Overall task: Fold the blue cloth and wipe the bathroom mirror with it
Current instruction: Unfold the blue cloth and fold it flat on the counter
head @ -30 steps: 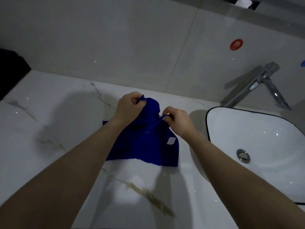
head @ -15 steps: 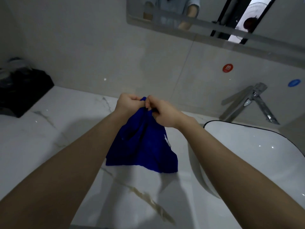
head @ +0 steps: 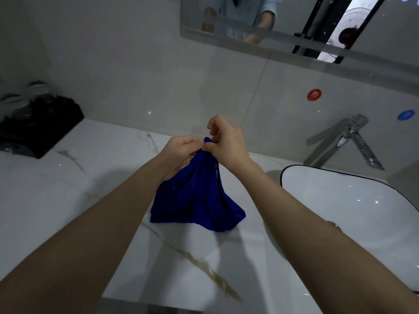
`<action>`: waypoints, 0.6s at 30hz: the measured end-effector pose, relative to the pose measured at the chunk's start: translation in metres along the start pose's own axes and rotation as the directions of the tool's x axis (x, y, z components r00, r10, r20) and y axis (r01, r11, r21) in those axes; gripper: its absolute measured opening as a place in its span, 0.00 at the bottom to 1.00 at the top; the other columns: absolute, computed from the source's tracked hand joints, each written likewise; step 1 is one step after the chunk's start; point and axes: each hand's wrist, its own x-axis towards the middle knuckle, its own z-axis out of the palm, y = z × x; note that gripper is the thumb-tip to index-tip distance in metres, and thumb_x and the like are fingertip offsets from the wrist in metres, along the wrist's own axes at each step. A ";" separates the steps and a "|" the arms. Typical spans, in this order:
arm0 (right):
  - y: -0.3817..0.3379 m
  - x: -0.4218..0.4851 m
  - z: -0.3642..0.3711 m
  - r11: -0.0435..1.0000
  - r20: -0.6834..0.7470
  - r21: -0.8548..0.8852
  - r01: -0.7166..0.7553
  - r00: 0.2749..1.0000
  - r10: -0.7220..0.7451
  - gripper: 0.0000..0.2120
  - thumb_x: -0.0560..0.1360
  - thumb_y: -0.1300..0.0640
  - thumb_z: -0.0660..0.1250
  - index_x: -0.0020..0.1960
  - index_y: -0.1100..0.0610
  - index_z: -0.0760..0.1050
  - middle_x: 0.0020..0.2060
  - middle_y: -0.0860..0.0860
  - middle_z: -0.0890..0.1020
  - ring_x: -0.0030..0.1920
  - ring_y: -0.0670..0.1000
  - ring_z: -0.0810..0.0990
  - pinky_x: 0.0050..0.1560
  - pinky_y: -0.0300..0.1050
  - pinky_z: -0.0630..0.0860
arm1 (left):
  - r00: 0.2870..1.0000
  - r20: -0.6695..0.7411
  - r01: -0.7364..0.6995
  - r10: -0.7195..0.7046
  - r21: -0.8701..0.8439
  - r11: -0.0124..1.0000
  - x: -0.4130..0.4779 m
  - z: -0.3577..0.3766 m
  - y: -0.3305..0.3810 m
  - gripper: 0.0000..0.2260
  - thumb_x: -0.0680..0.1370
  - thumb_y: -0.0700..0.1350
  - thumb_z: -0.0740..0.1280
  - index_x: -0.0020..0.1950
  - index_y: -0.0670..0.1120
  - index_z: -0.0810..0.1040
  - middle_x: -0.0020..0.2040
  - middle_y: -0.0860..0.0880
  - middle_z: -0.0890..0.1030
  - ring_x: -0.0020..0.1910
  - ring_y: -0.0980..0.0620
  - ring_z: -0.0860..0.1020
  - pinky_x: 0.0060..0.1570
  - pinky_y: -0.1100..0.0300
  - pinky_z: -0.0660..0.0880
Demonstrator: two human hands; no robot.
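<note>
I see the left hand (head: 181,148) and right hand (head: 227,142) both pinching the top of the blue cloth (head: 197,198). It hangs bunched over the marble countertop (head: 68,200), near its back edge, left of the washbasin (head: 281,177).

- Station: the head camera rode above the marble counter (head: 68,200), with both forearms entering from the lower left and lower right corners of the frame.
- Facing: it looked forward and steeply down toward the tiled wall (head: 113,64). The lower strip of the mirror (head: 283,26) crossed the upper right, tilted.
- Nearness: the view was close. The left hand (head: 183,148) and right hand (head: 229,143), both pinching the blue cloth (head: 197,200), met just above frame centre.
- Wide-angle reach: a dark box (head: 40,128) lay at the left edge, and the basin (head: 340,200) and faucet (head: 349,137) lay at the right edge.
</note>
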 end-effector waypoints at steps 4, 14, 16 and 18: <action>0.004 -0.001 0.003 0.998 -0.023 0.011 -0.066 0.998 0.067 0.12 0.68 0.63 0.72 0.42 0.56 0.69 0.36 0.49 0.73 0.36 0.49 0.71 0.38 0.44 0.72 | 1.000 -0.027 0.008 -0.008 -0.001 1.000 -0.003 -0.001 0.001 0.04 0.77 0.37 0.64 0.46 0.41 0.78 0.42 0.45 0.81 0.38 0.54 0.81 0.38 0.66 0.78; 0.040 -0.028 0.005 0.832 0.359 0.373 -0.411 0.891 0.278 0.11 0.71 0.70 0.68 0.45 0.55 0.74 0.37 0.49 0.77 0.38 0.46 0.77 0.39 0.36 0.77 | 0.973 -0.219 0.070 -0.067 0.009 0.997 -0.003 0.002 0.026 0.06 0.77 0.41 0.63 0.41 0.43 0.77 0.38 0.48 0.78 0.37 0.53 0.76 0.36 0.63 0.72; 0.053 -0.032 0.013 0.880 0.413 0.213 -0.424 0.855 0.313 0.10 0.70 0.68 0.69 0.44 0.56 0.73 0.40 0.52 0.78 0.41 0.51 0.78 0.48 0.48 0.79 | 0.977 -0.211 0.038 -0.030 0.034 0.999 -0.003 0.002 0.036 0.07 0.78 0.42 0.63 0.41 0.43 0.76 0.39 0.48 0.79 0.38 0.53 0.76 0.38 0.62 0.73; 0.059 -0.035 0.020 0.894 0.488 0.101 -0.437 0.805 0.338 0.08 0.70 0.65 0.69 0.48 0.58 0.75 0.47 0.56 0.81 0.49 0.57 0.80 0.56 0.56 0.77 | 0.979 -0.203 0.003 0.005 0.036 0.999 -0.004 0.004 0.048 0.07 0.78 0.43 0.63 0.42 0.44 0.76 0.40 0.48 0.79 0.39 0.53 0.77 0.41 0.61 0.74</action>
